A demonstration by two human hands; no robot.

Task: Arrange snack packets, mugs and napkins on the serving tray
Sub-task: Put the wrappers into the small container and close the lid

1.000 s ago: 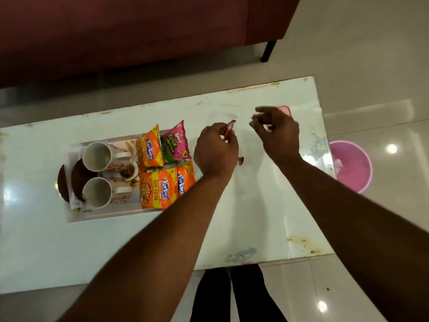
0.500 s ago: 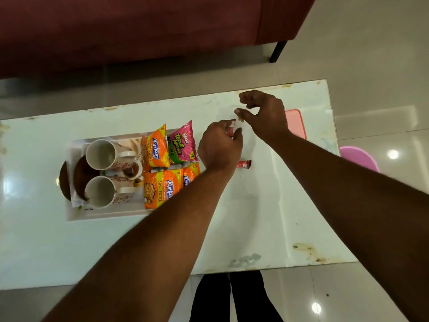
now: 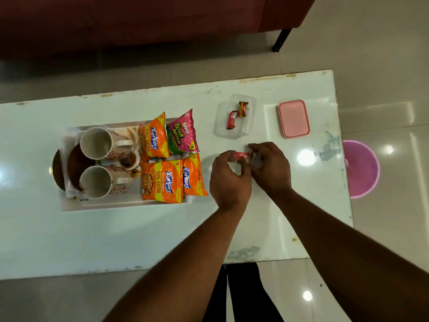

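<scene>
A white serving tray [image 3: 69,206] lies on the table's left half. It holds two white mugs [image 3: 97,142] [image 3: 96,182], brown coasters on a napkin [image 3: 69,190], three orange snack packets [image 3: 161,181] and a pink packet [image 3: 184,131]. Right of the tray, my left hand [image 3: 229,180] and my right hand [image 3: 270,169] pinch the two ends of a small red sweet wrapper [image 3: 241,155] just above the table. A clear plastic box [image 3: 234,133] beyond the hands holds two more red sweets [image 3: 242,108].
A pink lid [image 3: 293,118] lies on the white table [image 3: 116,240] near its right end. A pink bucket [image 3: 362,168] stands on the floor past the right edge. A maroon sofa [image 3: 139,19] runs along the far side. My legs show below the near edge.
Both hands drew back from over the clear box toward me and now hold one red sweet between them. The box with two sweets has come into sight.
</scene>
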